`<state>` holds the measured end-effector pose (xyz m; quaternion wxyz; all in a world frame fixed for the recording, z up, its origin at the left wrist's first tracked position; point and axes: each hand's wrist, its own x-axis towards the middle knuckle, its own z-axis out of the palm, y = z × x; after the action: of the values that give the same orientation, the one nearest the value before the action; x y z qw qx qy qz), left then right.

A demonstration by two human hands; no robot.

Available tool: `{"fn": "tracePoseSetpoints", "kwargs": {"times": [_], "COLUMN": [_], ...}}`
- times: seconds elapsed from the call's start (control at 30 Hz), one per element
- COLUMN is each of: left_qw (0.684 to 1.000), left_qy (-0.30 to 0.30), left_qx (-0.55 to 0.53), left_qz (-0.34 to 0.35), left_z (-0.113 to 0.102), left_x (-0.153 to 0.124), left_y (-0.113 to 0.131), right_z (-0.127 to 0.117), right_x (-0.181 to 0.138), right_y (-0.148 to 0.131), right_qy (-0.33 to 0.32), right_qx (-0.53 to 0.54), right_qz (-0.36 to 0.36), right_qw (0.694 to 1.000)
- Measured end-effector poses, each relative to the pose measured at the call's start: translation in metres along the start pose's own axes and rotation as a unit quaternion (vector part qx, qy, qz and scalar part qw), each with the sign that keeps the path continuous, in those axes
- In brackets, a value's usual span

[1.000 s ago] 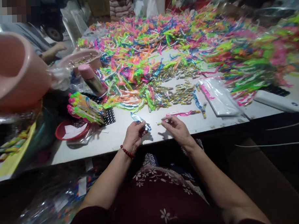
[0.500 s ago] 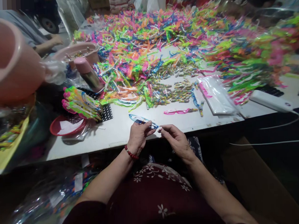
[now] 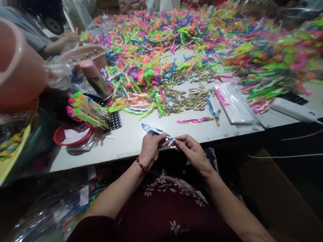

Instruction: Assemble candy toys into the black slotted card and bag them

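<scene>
My left hand [image 3: 151,146] is closed around a pair of blue and white plastic glasses [image 3: 150,128], folded, the rim poking out to the left above the fingers. My right hand [image 3: 191,151] pinches at the right end of the glasses, its thumb and finger together; any small piece between them is too small to make out. On the white table beyond lie folded pink glasses [image 3: 194,120] and blue glasses [image 3: 210,106], each with a small printed wrapped tube [image 3: 217,118] at its end.
Loose wrapped tubes [image 3: 195,98] and a wide heap of bright glasses [image 3: 148,40] cover the table's back. A bundle of glasses [image 3: 88,111], a red basket [image 3: 72,134] and a pink-capped flask [image 3: 95,79] stand left; clear bags [image 3: 236,102] and a white power strip [image 3: 293,108] lie right.
Both hands have shifted slightly right and down, with the glasses tilted a little more. My right fingertips have closed in on their end. At far left, a person's hand has risen.
</scene>
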<state>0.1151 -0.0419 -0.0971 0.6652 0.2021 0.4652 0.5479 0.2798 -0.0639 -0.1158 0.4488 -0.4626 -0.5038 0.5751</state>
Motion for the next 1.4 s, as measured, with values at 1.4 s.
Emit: {"fn": "tracePoseSetpoints", "kwargs": {"times": [1.4], "left_qw": [0.997], "left_qy": [-0.047], "left_qx": [0.051], "left_qz": [0.023], "left_z": [-0.003], "left_x": [0.018], "left_y": [-0.009], "right_z": [-0.004], "right_x": [0.007], "right_y": [0.001], "right_qy": [-0.024], "right_qx": [-0.037], "right_qz": [0.034], "right_qw": [0.998]}}
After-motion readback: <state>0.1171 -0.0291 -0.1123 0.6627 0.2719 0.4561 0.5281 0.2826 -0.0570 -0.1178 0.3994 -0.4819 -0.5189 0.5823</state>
